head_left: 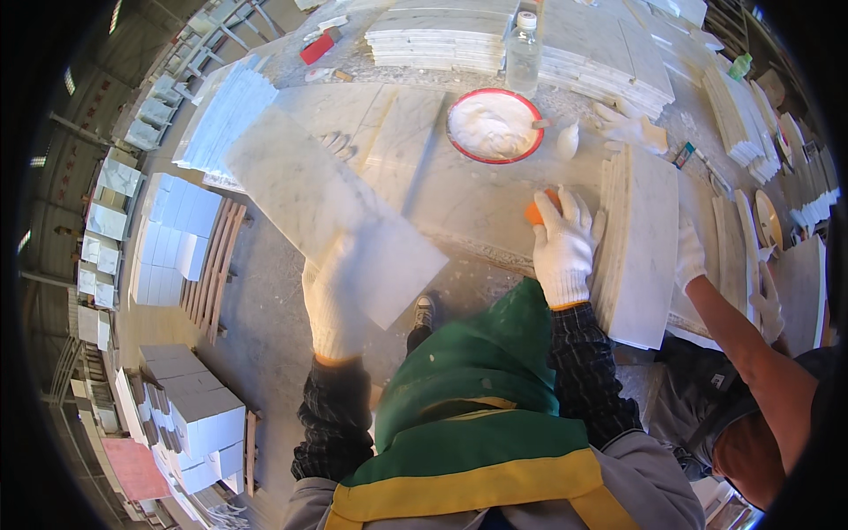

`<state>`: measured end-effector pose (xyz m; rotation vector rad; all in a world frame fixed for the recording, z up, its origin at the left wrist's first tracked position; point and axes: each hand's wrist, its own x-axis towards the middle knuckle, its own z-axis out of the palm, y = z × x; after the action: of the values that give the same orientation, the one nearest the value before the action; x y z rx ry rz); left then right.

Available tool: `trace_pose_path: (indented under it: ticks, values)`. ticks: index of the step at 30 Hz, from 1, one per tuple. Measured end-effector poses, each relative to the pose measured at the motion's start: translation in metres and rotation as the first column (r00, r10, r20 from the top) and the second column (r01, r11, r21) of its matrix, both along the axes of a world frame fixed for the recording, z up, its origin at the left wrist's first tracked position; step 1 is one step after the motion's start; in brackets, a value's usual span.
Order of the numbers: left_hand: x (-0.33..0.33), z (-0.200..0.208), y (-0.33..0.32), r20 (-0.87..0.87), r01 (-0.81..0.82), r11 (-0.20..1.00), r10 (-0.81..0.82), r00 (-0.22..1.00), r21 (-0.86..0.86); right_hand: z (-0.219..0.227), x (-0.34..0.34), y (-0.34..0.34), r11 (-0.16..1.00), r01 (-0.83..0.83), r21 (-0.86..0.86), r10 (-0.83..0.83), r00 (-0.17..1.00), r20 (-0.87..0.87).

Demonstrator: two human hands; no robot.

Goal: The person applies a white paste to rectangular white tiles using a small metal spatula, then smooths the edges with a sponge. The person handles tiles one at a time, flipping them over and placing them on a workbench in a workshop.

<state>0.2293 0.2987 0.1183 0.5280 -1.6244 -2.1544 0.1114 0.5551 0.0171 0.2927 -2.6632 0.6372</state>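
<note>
My left hand (pixel 331 296), in a white knit glove, grips a long white-grey marble tile (pixel 305 190) by its near long edge. The tile is tilted above the floor and the table's near edge, slightly blurred by motion. My right hand (pixel 566 243), also gloved, is closed over an orange piece that looks like a sponge (pixel 533 211) at the front of the worktable (pixel 468 208). Fingers hide most of the orange piece. Just right of that hand stands a stack of marble tiles (pixel 643 252). Beyond it sits a red-rimmed bowl (pixel 496 162) with white paste inside.
A clear bottle (pixel 523 62), a small white squeeze bottle (pixel 568 141) and loose gloves (pixel 632 128) lie around the bowl. Tile stacks (pixel 442 44) line the back. A co-worker's gloved hand (pixel 690 253) is at the right. Boxes on a pallet (pixel 212 283) stand left.
</note>
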Motion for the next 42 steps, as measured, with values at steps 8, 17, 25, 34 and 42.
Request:
trace_pose_path:
  ticks: [8,17,25,34,42]
  values:
    - [0.001,-0.001,0.017,-0.052,-0.056,0.998,0.053,0.997,-0.043,0.047,0.055,-0.027,0.567,-0.349,-0.746,0.568,0.822,0.047]
    - [0.001,-0.008,0.025,-0.063,-0.009,1.0,0.008,0.998,-0.008,0.065,0.062,-0.042,0.194,0.161,-0.968,0.745,0.617,0.252]
    - [0.006,-0.017,0.026,-0.04,-0.04,0.999,0.04,0.998,-0.013,0.052,0.071,-0.046,0.074,0.252,-0.965,0.719,0.657,0.227]
    - [0.007,-0.02,0.031,-0.053,-0.076,0.994,0.073,0.996,-0.075,0.046,0.064,-0.044,0.201,0.275,-0.94,0.716,0.614,0.332]
    - [0.006,-0.021,0.03,-0.063,-0.088,0.993,0.084,0.995,-0.076,0.044,0.063,-0.047,0.016,0.293,-0.956,0.711,0.668,0.217]
